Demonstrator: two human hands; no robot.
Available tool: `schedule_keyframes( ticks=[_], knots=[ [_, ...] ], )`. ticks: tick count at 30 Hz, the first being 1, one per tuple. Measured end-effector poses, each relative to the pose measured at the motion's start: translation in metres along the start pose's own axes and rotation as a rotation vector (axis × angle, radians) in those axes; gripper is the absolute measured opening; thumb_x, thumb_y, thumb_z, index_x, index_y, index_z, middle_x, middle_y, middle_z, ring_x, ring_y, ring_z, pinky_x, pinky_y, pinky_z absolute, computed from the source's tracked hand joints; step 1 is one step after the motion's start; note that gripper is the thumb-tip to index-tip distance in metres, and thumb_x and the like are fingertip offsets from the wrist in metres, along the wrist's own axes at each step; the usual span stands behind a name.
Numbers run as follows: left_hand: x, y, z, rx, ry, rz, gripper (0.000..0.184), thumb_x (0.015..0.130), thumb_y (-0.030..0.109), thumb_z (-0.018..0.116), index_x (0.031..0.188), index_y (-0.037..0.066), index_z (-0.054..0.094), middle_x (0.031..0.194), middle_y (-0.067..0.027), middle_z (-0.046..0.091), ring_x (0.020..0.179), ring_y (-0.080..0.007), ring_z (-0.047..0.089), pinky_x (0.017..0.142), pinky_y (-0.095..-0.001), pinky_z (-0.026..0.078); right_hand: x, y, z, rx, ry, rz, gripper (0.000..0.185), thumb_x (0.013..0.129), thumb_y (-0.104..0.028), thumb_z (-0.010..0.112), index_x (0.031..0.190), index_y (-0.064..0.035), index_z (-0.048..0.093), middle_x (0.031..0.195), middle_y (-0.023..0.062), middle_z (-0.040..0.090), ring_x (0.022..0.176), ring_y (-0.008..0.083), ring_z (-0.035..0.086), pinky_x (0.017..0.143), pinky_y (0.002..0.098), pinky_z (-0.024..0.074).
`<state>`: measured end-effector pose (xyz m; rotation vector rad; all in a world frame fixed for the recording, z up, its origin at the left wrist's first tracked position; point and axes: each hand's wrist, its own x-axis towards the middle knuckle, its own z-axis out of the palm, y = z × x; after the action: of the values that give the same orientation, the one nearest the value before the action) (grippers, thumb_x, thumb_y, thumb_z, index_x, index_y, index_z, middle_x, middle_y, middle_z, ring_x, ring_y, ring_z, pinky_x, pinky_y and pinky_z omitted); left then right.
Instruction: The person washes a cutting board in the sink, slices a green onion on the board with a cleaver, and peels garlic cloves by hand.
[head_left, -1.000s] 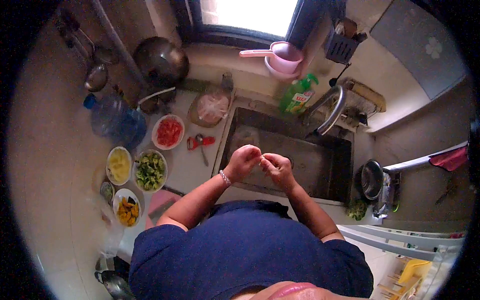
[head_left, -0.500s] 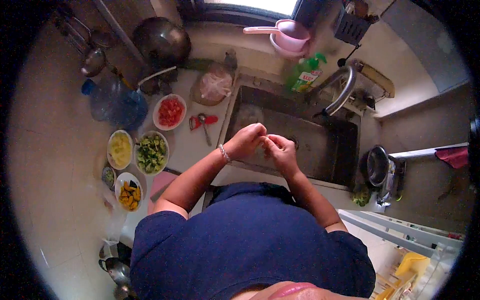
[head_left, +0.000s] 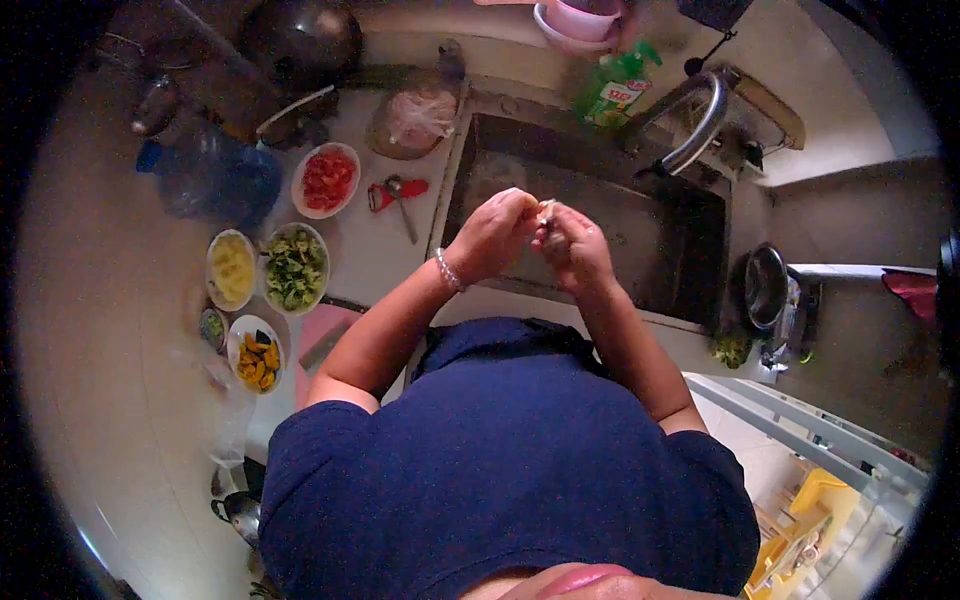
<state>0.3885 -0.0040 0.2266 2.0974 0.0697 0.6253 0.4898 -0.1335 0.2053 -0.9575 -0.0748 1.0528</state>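
Over the sink (head_left: 640, 235), my left hand (head_left: 490, 238) and my right hand (head_left: 580, 248) meet at the fingertips. Both are closed in a pinch around a small pale, orange-tinted piece (head_left: 545, 211), mostly covered by the fingers; its kind I cannot make out. A clear bracelet circles my left wrist. In the sink's left part, behind my left hand, lies something pale and see-through, perhaps a bag or bowl (head_left: 497, 172). Left of the sink, a red peeler (head_left: 380, 197) and a metal spoon (head_left: 404, 207) rest on the counter.
Bowls of red chunks (head_left: 328, 180), chopped greens (head_left: 295, 268), pale yellow pieces (head_left: 232, 270) and orange pieces (head_left: 257, 360) stand at left, near a blue water jug (head_left: 215, 180). A faucet (head_left: 705, 125) arches over the sink beside a green soap bottle (head_left: 617, 88). A metal pot (head_left: 766, 287) stands at right.
The view has tipped, so the counter and sink sit higher in the picture. My hands stay together at the fingertips; my right hand has turned, and the small piece shows more clearly.
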Motion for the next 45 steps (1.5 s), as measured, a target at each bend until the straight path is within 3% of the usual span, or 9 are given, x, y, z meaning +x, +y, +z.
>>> schedule_keyframes(
  ticks=[2, 7, 9, 14, 17, 24, 35, 41, 45],
  knots=[
    [-0.008, -0.002, 0.000, -0.009, 0.045, -0.021, 0.009, 0.078, 0.002, 0.055, 0.084, 0.003, 0.049, 0.077, -0.0149, 0.051, 0.072, -0.0323, 0.052, 0.065, -0.0383, 0.043, 0.000, -0.012, 0.000, -0.002, 0.108, 0.010, 0.020, 0.088, -0.017, 0.055, 0.100, -0.0010, 0.056, 0.088, 0.0102, 0.062, 0.069, 0.0151, 0.058, 0.062, 0.0308, 0.0529],
    [-0.012, -0.027, 0.001, -0.075, 0.095, -0.275, 0.009, 0.080, 0.004, 0.056, 0.085, 0.003, 0.050, 0.077, -0.0137, 0.052, 0.072, -0.0284, 0.054, 0.064, -0.0364, 0.044, 0.005, -0.024, -0.009, -0.064, 0.012, 0.043, 0.026, 0.091, -0.021, 0.051, 0.112, -0.0071, 0.053, 0.097, 0.0079, 0.061, 0.074, 0.0152, 0.059, 0.067, 0.0307, 0.0530],
    [-0.010, -0.041, 0.006, 0.027, 0.114, -0.228, 0.008, 0.082, 0.006, 0.055, 0.090, 0.004, 0.057, 0.079, -0.0128, 0.055, 0.072, -0.0276, 0.055, 0.064, -0.0345, 0.045, 0.006, -0.024, -0.011, -0.104, -0.005, 0.045, 0.028, 0.090, -0.022, 0.052, 0.113, -0.0064, 0.053, 0.096, 0.0068, 0.061, 0.074, 0.0147, 0.058, 0.066, 0.0300, 0.0526],
    [-0.003, -0.047, 0.010, 0.033, 0.107, -0.253, 0.014, 0.084, 0.012, 0.057, 0.094, 0.005, 0.063, 0.083, -0.0123, 0.058, 0.073, -0.0257, 0.058, 0.064, -0.0317, 0.047, 0.011, -0.012, -0.015, -0.356, -0.014, -0.101, 0.026, 0.088, -0.018, 0.056, 0.108, -0.0011, 0.057, 0.089, 0.0048, 0.061, 0.072, 0.0121, 0.058, 0.063, 0.0276, 0.0507],
    [0.004, -0.041, 0.013, -0.174, 0.031, -0.366, 0.021, 0.084, 0.018, 0.061, 0.095, 0.001, 0.063, 0.088, -0.0096, 0.063, 0.077, -0.0144, 0.060, 0.066, -0.0261, 0.048, 0.010, -0.010, -0.013, -0.537, -0.008, -0.193, 0.023, 0.085, -0.015, 0.059, 0.103, 0.0007, 0.059, 0.086, 0.0054, 0.063, 0.070, 0.0112, 0.059, 0.063, 0.0251, 0.0507],
    [0.013, -0.025, 0.005, -0.389, -0.076, -0.451, 0.021, 0.080, 0.019, 0.066, 0.086, -0.001, 0.065, 0.076, -0.0055, 0.065, 0.068, -0.0089, 0.059, 0.062, -0.0241, 0.048, 0.008, -0.005, -0.005, -0.751, 0.008, -0.330, 0.019, 0.083, -0.011, 0.062, 0.095, 0.0030, 0.060, 0.081, 0.0064, 0.063, 0.069, 0.0108, 0.060, 0.061, 0.0246, 0.0513],
    [0.001, -0.039, 0.019, -0.358, 0.093, -0.411, 0.016, 0.085, 0.015, 0.058, 0.085, -0.001, 0.059, 0.073, -0.0019, 0.061, 0.065, -0.0063, 0.055, 0.059, -0.0212, 0.046, 0.004, -0.008, 0.007, -0.479, -0.039, -0.233, 0.017, 0.084, -0.011, 0.059, 0.094, 0.0029, 0.059, 0.082, 0.0078, 0.062, 0.068, 0.0122, 0.060, 0.063, 0.0267, 0.0518],
    [-0.005, -0.046, 0.008, -0.821, 0.169, -0.652, 0.015, 0.088, 0.015, 0.054, 0.087, 0.000, 0.057, 0.070, 0.0010, 0.055, 0.060, -0.0041, 0.048, 0.054, -0.0202, 0.042, 0.011, -0.010, -0.006, -0.090, -0.011, -0.196, 0.018, 0.087, -0.012, 0.054, 0.101, -0.0004, 0.057, 0.090, 0.0098, 0.061, 0.077, 0.0163, 0.059, 0.069, 0.0310, 0.0515],
    [-0.008, -0.066, 0.017, -0.465, 0.179, -0.475, 0.022, 0.087, 0.016, 0.055, 0.099, -0.001, 0.061, 0.085, -0.0041, 0.063, 0.073, -0.0092, 0.058, 0.066, -0.0238, 0.048, 0.014, -0.012, -0.016, -0.134, 0.002, -0.163, 0.024, 0.088, -0.013, 0.054, 0.109, 0.0000, 0.055, 0.093, 0.0093, 0.061, 0.077, 0.0158, 0.059, 0.070, 0.0328, 0.0522]
  ],
)
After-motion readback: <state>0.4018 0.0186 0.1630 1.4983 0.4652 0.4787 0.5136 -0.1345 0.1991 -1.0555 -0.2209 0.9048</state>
